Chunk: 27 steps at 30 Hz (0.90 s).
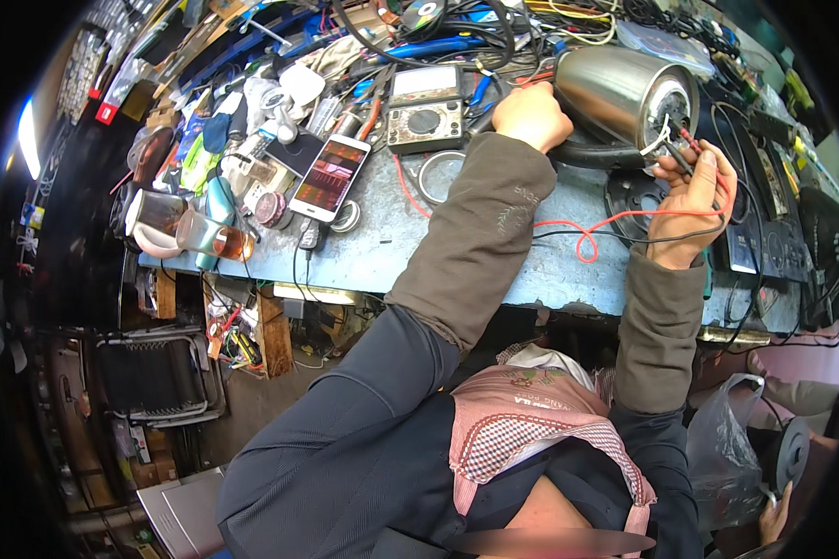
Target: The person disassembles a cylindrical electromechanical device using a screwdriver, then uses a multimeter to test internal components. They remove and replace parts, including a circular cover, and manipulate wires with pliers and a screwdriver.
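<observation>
Pinched in my right hand are thin red and black test probes, tips touching the open underside of a shiny steel kettle body lying on its side at one o'clock on the grey workbench; my left hand, curled closed, steadies the kettle's wall, with a grey analogue multimeter at its nine o'clock

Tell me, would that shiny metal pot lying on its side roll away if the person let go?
Probably a little. The metal pot is round and lies on its side, so it could roll. The left hand rests against it, likely steadying it. Its polished skin looks slippery, and the wires at its open end might tug.
</observation>
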Tool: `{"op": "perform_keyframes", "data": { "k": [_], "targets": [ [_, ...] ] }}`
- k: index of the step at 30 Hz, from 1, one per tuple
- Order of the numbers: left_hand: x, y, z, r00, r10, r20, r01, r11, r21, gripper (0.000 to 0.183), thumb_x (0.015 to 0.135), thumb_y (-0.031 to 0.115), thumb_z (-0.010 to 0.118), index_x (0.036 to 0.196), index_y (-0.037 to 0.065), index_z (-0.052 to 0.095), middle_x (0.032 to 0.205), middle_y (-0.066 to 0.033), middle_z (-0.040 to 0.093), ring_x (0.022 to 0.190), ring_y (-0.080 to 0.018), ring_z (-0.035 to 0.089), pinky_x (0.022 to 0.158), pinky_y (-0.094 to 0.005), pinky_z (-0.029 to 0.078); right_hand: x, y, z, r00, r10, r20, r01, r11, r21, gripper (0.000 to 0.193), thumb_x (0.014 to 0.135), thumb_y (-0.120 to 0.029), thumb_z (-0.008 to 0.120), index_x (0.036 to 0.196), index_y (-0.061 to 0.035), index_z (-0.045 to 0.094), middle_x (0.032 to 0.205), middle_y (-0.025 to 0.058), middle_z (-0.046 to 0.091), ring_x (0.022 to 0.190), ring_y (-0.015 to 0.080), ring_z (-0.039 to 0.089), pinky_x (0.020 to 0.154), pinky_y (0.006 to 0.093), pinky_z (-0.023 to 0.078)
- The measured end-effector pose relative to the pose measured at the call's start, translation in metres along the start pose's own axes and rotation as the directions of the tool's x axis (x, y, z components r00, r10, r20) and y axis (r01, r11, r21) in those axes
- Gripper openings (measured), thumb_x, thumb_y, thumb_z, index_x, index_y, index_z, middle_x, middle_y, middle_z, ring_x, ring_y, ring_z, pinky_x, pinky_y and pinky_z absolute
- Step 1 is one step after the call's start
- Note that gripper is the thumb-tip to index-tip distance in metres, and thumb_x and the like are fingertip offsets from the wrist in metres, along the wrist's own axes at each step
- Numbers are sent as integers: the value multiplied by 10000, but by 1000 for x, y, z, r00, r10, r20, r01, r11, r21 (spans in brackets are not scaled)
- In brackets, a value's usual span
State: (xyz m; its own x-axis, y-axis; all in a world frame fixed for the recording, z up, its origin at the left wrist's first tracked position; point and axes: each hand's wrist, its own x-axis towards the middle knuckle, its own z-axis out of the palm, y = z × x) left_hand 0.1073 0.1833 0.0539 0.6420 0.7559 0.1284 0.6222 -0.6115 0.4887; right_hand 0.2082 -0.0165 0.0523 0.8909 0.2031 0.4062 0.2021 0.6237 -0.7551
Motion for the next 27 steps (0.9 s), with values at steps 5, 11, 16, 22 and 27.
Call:
{"op": "perform_keyframes", "data": {
  "k": [5,11,16,22,27],
  "targets": [
    [2,3,-2,998,-59,26,61,996,-68,462,872,179,720,1297,2,753,1339,-277,746,1281,-419,717,1090,-475,576,-1,0,0,999,-31,15,31,999,-22,266,1154,-187,588,1288,41,621,1009,214,747,712,263,757,612,356,650],
    [4,2,1,1000,-26,11,26,997,-66,440,866,172,727,1273,10,771,1315,-256,762,1248,-410,736,1064,-475,591,-2,0,-3,999,-49,22,51,997,-55,294,1163,-209,570,1303,47,602,1064,219,760,751,262,762,649,351,649],
    [11,-5,12,999,-33,-19,31,996,-80,405,814,141,722,1192,2,764,1204,-259,785,1202,-427,732,1032,-490,583,-2,3,-4,999,-32,32,35,997,-68,301,1167,-212,558,1304,53,596,1091,229,771,758,264,762,659,346,649],
    [6,0,18,993,2,-119,-7,999,-35,322,855,149,700,1139,24,786,1147,-231,802,1137,-416,758,1005,-505,588,-1,7,-8,998,-24,58,29,996,-85,304,1158,-216,569,1308,48,585,1114,231,773,783,256,763,684,341,648],
    [9,-1,20,990,5,-142,-16,997,-79,337,845,130,691,1146,20,797,1141,-244,801,1136,-424,759,1024,-501,584,-14,-3,-4,978,-210,2,207,960,-188,270,1142,-155,587,1310,57,601,1112,230,738,810,253,755,697,325,629]
  ]
}}
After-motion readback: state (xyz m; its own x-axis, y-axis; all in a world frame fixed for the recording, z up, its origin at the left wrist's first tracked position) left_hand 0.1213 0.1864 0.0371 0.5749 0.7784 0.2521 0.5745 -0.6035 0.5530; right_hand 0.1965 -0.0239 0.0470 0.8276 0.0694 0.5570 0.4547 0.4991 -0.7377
